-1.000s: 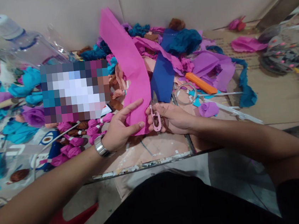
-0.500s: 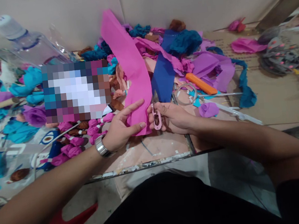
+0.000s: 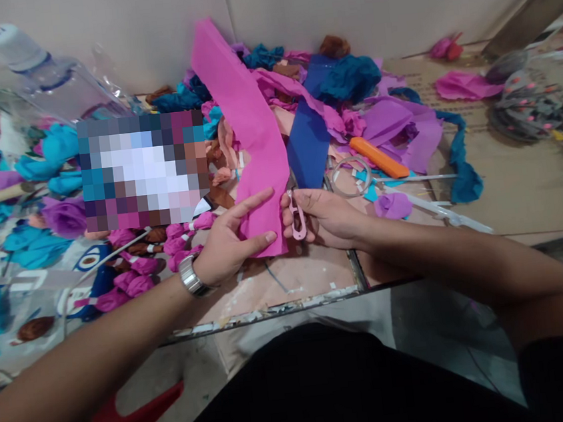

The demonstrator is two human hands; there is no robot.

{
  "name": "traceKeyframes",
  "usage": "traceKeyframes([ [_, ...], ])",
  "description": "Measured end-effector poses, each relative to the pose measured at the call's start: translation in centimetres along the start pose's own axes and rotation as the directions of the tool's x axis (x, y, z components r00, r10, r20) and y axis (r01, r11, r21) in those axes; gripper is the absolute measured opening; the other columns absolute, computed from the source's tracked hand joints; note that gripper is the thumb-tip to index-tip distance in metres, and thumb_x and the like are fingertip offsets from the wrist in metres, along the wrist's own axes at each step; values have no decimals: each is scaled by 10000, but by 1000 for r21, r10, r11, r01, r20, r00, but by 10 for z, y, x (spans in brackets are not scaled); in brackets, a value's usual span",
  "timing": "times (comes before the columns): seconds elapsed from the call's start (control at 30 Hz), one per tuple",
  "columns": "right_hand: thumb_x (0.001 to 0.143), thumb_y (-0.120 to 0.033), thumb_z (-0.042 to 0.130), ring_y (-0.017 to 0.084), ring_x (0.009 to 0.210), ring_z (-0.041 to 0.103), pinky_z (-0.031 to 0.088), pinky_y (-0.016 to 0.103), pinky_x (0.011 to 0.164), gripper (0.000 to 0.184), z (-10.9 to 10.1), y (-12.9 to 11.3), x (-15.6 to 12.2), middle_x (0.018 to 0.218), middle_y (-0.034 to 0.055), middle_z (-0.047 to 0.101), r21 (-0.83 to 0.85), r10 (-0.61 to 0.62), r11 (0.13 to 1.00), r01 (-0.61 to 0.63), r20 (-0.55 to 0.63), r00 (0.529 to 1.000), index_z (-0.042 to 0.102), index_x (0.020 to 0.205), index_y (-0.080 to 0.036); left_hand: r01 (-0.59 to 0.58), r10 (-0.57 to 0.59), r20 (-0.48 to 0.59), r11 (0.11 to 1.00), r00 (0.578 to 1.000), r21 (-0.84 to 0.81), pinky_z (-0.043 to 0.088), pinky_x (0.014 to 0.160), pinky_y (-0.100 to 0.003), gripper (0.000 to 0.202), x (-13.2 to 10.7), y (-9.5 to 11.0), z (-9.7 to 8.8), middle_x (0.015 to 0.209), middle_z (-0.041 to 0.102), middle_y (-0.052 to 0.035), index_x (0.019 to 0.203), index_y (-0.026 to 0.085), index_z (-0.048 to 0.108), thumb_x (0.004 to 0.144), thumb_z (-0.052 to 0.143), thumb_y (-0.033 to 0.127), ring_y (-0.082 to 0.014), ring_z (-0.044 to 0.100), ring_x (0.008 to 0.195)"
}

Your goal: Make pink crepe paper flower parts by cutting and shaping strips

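Observation:
A long pink crepe paper strip (image 3: 246, 120) stands up from the table and curves toward the wall. My left hand (image 3: 227, 240), with a metal watch at the wrist, pinches the strip's lower end, index finger stretched along it. My right hand (image 3: 330, 216) is closed on small pink-handled scissors (image 3: 297, 215), whose blades sit at the strip's right edge. A dark blue paper strip (image 3: 307, 144) lies just behind the scissors.
Crumpled purple, teal and pink paper (image 3: 382, 120) piles against the wall. An orange-handled tool (image 3: 379, 157) and a tape ring (image 3: 351, 177) lie right of my hands. Pink and teal paper flowers (image 3: 132, 274) cover the left side beside a clear plastic bottle (image 3: 46, 74).
My right hand and the scissors have shifted slightly up along the strip's right edge. The strip's lower part has moved a little to the right. My left hand holds its place.

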State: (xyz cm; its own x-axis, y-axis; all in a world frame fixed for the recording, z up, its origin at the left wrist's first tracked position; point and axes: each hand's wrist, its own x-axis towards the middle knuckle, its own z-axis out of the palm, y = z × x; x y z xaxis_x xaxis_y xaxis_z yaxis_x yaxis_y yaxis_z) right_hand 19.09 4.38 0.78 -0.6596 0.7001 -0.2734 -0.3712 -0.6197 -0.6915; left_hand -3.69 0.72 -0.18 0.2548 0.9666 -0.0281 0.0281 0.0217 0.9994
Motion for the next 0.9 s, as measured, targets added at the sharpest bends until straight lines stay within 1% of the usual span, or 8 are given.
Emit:
traceKeyframes([
  [0.1, 1086, -367, 627, 128, 623, 761, 539, 145, 441, 241, -3, 3, 1, 765, 10, 745, -6, -30, 1000, 30, 7, 1000, 638, 976, -154, -2, 2, 15, 1000, 1000, 3, 441, 1272, -478, 810, 0, 0, 0, 1555, 642, -106, 1486, 291, 675, 739, 976, 380, -339, 607, 1435],
  [0.2, 1046, -431, 688, 120, 599, 742, 548, 146, 450, 292, -5, 4, 1, 758, 6, 739, -15, -41, 999, 41, 12, 999, 640, 965, -155, -12, 11, 29, 1000, 1000, 18, 403, 1299, -493, 821, 0, 0, -1, 1575, 623, -111, 1501, 268, 660, 747, 969, 365, -345, 567, 1476],
  [0.37, 1081, -453, 620, 139, 635, 764, 554, 158, 454, 307, -3, 0, -1, 789, 27, 754, -11, 26, 1000, -25, 21, 999, 653, 1060, -149, -45, 45, 56, 999, 997, -4, 406, 1298, -481, 805, 0, -1, -1, 1637, 559, -90, 1551, 297, 595, 816, 915, 376, -332, 508, 1531],
  [0.43, 1112, -426, 557, 145, 634, 771, 542, 157, 439, 305, 0, -2, -2, 779, 31, 750, -14, 44, 999, -44, 15, 999, 654, 1060, -141, -82, 82, 16, 996, 996, -27, 375, 1314, -474, 757, 1, 0, -1, 1676, 511, -83, 1553, 303, 580, 862, 866, 423, -330, 438, 1583],
  [0.5, 1146, -385, 470, 152, 641, 779, 537, 162, 427, 318, 2, -3, -3, 775, 37, 747, -13, 58, 998, -57, 13, 998, 651, 1069, -135, -95, 91, -46, 993, 995, -75, 398, 1293, -478, 708, 4, 0, -1, 1698, 481, -79, 1552, 312, 569, 907, 805, 484, -340, 400, 1606],
  [0.63, 1167, -353, 390, 152, 638, 784, 535, 165, 417, 346, 5, -4, -3, 781, 33, 743, -9, 80, 997, -80, -10, 997, 649, 1094, -136, -75, 54, -118, 981, 992, -181, 492, 1200, -433, 623, 12, -2, -4, 1731, 434, -36, 1529, 363, 571, 950, 737, 524, -327, 436, 1584],
  [0.77, 1169, -363, 386, 159, 642, 788, 534, 173, 407, 349, 5, -4, -4, 795, 37, 748, -16, 85, 996, -85, -3, 996, 649, 1140, -135, -25, 4, -167, 991, 986, -128, 496, 1192, -409, 576, 18, -5, -7, 1662, 528, -51, 1442, 326, 650, 912, 799, 493, -296, 495, 1535],
  [0.9, 1159, -378, 425, 163, 654, 792, 537, 173, 411, 335, 3, -3, -3, 807, 43, 758, -25, 78, 997, -78, 22, 997, 654, 1150, -132, 63, -83, -183, 992, 980, -114, 548, 1121, -399, 537, 17, -4, -6, 1447, 695, -81, 1268, 261, 761, 782, 929, 417, -278, 648, 1332],
])
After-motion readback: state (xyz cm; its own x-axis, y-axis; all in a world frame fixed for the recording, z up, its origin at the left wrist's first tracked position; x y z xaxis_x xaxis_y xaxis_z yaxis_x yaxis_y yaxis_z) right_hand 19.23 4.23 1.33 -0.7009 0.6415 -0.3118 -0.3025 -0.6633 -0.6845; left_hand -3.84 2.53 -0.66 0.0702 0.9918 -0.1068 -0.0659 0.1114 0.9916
